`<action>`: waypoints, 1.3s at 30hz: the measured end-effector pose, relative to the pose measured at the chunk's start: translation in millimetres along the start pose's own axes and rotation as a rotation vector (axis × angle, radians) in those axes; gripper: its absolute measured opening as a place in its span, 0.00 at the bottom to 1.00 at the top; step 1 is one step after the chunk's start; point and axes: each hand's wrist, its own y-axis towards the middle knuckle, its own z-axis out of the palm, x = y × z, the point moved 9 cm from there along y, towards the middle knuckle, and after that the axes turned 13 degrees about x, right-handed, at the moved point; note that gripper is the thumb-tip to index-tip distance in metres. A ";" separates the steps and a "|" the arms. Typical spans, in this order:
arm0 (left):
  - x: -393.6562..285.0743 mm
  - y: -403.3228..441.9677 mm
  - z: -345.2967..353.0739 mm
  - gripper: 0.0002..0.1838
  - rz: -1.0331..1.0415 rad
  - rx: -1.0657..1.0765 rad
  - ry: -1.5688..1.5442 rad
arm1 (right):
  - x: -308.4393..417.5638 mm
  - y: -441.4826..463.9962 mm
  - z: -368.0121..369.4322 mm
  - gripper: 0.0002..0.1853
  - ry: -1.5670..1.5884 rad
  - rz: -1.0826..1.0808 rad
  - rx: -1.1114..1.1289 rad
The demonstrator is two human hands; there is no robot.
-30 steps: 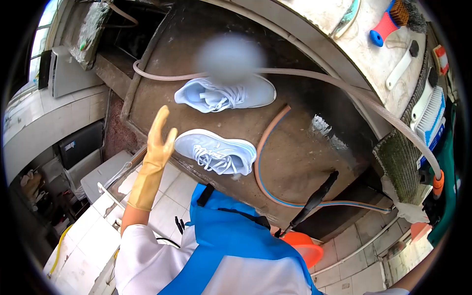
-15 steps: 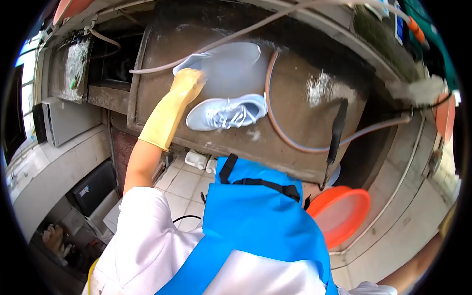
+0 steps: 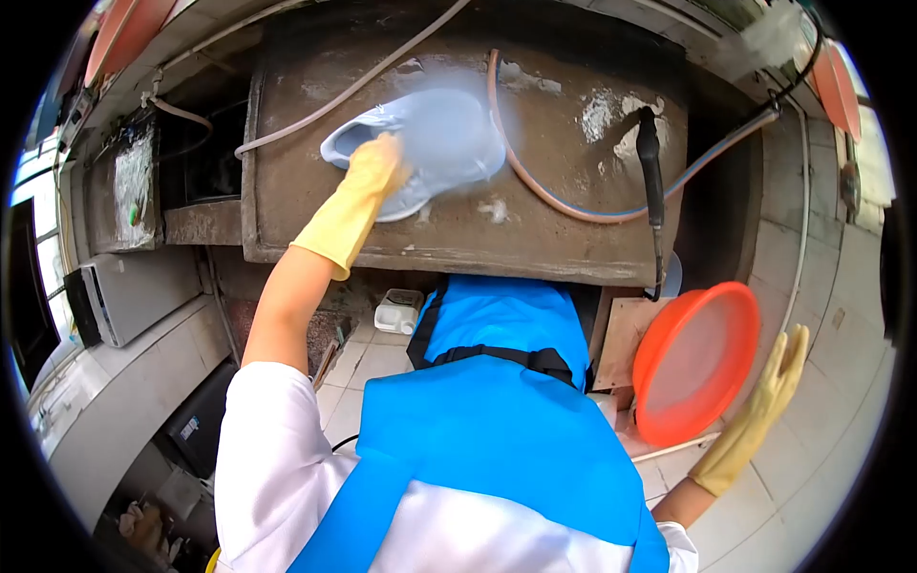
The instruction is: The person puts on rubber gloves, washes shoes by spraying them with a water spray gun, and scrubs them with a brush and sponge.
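My left hand (image 3: 375,175), in a yellow rubber glove, is at a light blue sneaker (image 3: 351,137) on the dark stone counter (image 3: 315,215). Its fingers look curled at the shoe, though their tips are blurred. A second light blue sneaker (image 3: 409,204) lies close against the first, partly behind the glove. A hazy smear covers much of both shoes. Off to the right, my right hand (image 3: 781,377), also gloved in yellow, is held out with straight fingers and nothing in it, beside an orange basin (image 3: 743,358).
A pinkish hose (image 3: 564,205) curves across the counter. Another hose (image 3: 358,88) crosses behind the shoes. A black-handled tool (image 3: 650,167) hangs over the counter's right front edge. A white plastic jug (image 3: 397,312) stands on the tiled floor below.
My right hand has come into view at the right. The sneakers now lie closer together, the left hand still at them. The view has shifted, showing more floor and the whole basin.
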 end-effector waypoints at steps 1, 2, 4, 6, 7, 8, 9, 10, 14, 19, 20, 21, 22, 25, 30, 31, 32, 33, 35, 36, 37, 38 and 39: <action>8.5 3.7 2.1 0.25 -0.054 0.030 -0.061 | -1.1 -13.4 10.7 0.32 0.057 0.058 0.019; 9.7 -0.6 -4.2 0.19 -0.004 -0.052 -0.045 | -4.6 -23.8 18.4 0.32 0.117 0.114 0.037; 20.4 5.3 -11.4 0.14 0.080 -0.111 -0.095 | -5.8 -35.0 23.5 0.32 0.110 0.119 0.050; 25.3 -3.2 -27.2 0.13 0.151 -0.139 -0.183 | -3.3 -34.4 31.6 0.31 0.180 0.079 0.088; 27.4 -9.7 -34.5 0.13 0.225 -0.149 -0.278 | -2.8 -30.4 35.4 0.30 0.187 0.030 0.111; 38.8 -14.3 -37.2 0.13 0.209 -0.167 -0.276 | -2.0 -25.9 38.4 0.30 0.203 0.013 0.115; 56.6 -15.8 -38.7 0.13 0.229 -0.212 -0.352 | 4.6 -20.2 45.3 0.29 0.218 -0.034 0.141; 78.6 -15.3 -35.6 0.14 0.248 -0.254 -0.425 | 9.8 -14.2 52.2 0.29 0.233 -0.077 0.168; 132.6 -49.3 -60.1 0.17 0.324 -0.388 -0.615 | 50.0 3.7 71.3 0.29 0.079 -0.247 0.265; 152.0 -145.5 -100.6 0.19 0.184 -0.528 -0.617 | 95.4 11.9 101.0 0.28 0.133 -0.379 0.281; 164.6 -154.4 -102.6 0.19 0.170 -0.548 -0.625 | 104.2 11.2 110.3 0.28 0.128 -0.407 0.302; 179.1 -161.9 -102.6 0.19 0.211 -0.541 -0.720 | 116.2 8.7 119.8 0.28 0.121 -0.437 0.324; 195.7 -168.6 -101.3 0.19 0.253 -0.537 -0.817 | 128.6 6.1 129.5 0.28 0.114 -0.444 0.349; 281.0 -173.5 -87.5 0.20 0.163 -0.653 -0.726 | 189.1 -18.7 156.5 0.28 0.086 -0.499 0.373; 363.7 -211.6 -89.7 0.19 0.331 -0.598 -1.027 | 286.1 -81.7 229.5 0.29 -0.017 -0.622 0.358; 372.1 -217.0 -95.0 0.19 0.307 -0.587 -0.990 | 310.0 -100.6 245.9 0.30 -0.012 -0.627 0.364; 386.9 -221.0 -99.4 0.19 0.289 -0.578 -0.955 | 331.6 -121.0 264.2 0.30 -0.012 -0.637 0.367; 406.5 -227.7 -103.8 0.19 0.267 -0.578 -0.917 | 351.4 -137.2 287.5 0.30 0.038 -0.619 0.406; 453.6 -244.9 -104.2 0.19 0.212 -0.582 -0.861 | 399.7 -176.2 326.0 0.30 0.064 -0.629 0.454; 480.9 -257.9 -103.5 0.19 0.175 -0.591 -0.831 | 417.7 -190.1 348.6 0.30 0.050 -0.690 0.453; 510.4 -270.9 -102.1 0.19 0.136 -0.598 -0.808 | 445.1 -213.4 362.6 0.30 0.103 -0.638 0.496; 535.1 -281.2 -100.6 0.19 0.099 -0.601 -0.786 | 466.4 -233.3 373.8 0.30 0.149 -0.576 0.543; 563.9 -293.6 -100.6 0.19 0.062 -0.613 -0.769 | 478.9 -243.0 387.4 0.30 0.151 -0.586 0.547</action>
